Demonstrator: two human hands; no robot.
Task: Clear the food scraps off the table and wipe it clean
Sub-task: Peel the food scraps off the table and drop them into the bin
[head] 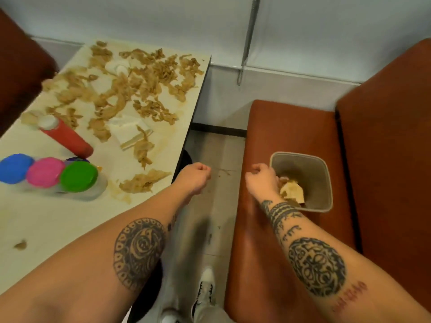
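Your tattooed forearms lie nearest. Your left hand (198, 174) is fisted by the table (46, 220) edge, and nothing shows in it. Your right hand (261, 177) curls at the rim of the bin (326, 183) on the bench (291, 127); I cannot tell whether it grips anything. A little sits in the bin, but most scraps (140, 89) litter the table, so it's early and wiping waits. A red bottle (67, 136), jars (46, 171) and a napkin (123, 131) stand among them.

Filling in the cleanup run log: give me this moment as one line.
stage: clearing scraps | left hand: fisted, beside table | right hand: over bin on bench | table: strewn with food scraps
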